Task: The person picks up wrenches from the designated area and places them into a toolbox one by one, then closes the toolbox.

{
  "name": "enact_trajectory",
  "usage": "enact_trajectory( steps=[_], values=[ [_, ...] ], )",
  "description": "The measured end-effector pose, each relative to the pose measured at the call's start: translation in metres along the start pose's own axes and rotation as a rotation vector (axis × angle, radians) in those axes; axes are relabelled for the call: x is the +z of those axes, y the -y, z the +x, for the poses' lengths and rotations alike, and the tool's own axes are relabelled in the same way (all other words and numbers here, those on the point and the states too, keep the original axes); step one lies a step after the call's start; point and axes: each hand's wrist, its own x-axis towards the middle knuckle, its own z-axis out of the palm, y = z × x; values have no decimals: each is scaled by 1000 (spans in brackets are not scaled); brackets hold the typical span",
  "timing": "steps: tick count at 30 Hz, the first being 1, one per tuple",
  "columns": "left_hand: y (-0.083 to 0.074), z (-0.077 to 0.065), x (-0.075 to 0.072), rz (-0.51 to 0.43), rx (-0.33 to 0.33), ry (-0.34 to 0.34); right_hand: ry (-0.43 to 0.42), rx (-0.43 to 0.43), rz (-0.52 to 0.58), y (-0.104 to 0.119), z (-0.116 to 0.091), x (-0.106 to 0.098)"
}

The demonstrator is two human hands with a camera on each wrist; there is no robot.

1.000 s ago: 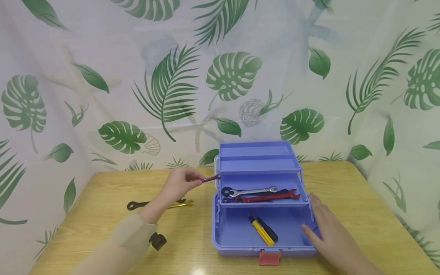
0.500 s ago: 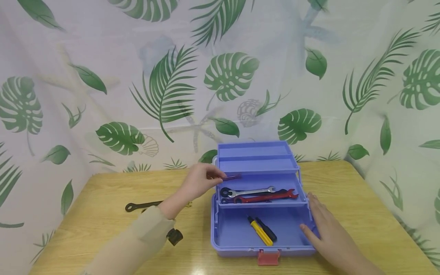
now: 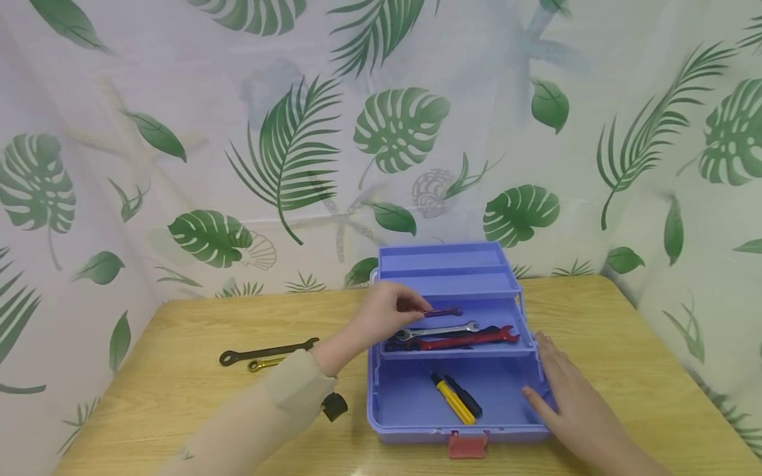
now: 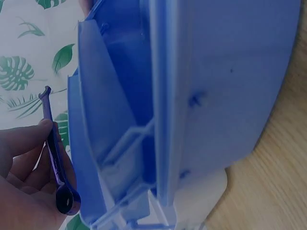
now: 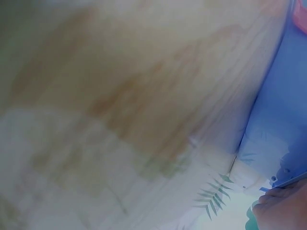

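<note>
In the head view my left hand pinches a small purple wrench between thumb and fingers, above the middle tray of a blue toolbox. The left wrist view shows the purple wrench with its ring end towards the palm side. A silver wrench and a red wrench lie in that tray, with darker wrenches partly hidden under them. My right hand rests against the toolbox's right side, fingers straight, thumb over the rim.
A yellow-handled screwdriver and a black-handled tool lie in the toolbox's bottom. The raised upper tray stands behind. A black wrench and a partly hidden gold wrench lie on the table at left.
My left hand has carried the purple wrench rightwards from beside the toolbox to over the middle tray. My right hand has stayed at the toolbox's right side.
</note>
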Motion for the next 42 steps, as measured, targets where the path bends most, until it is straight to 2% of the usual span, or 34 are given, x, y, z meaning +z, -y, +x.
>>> enact_trajectory(
  steps=[6,12,23,30,42],
  values=[
    [1,4,13,-12,8,20,17,6,7,2,1,-1],
    [4,6,19,-6,31,22,32,14,0,3,3,-2],
    [9,7,24,3,13,22,47,20,14,7,5,-5],
    [11,12,29,4,-1,21,102,58,-9,7,6,-10],
    [10,12,28,36,-8,20,122,66,-26,8,7,-13]
  ],
)
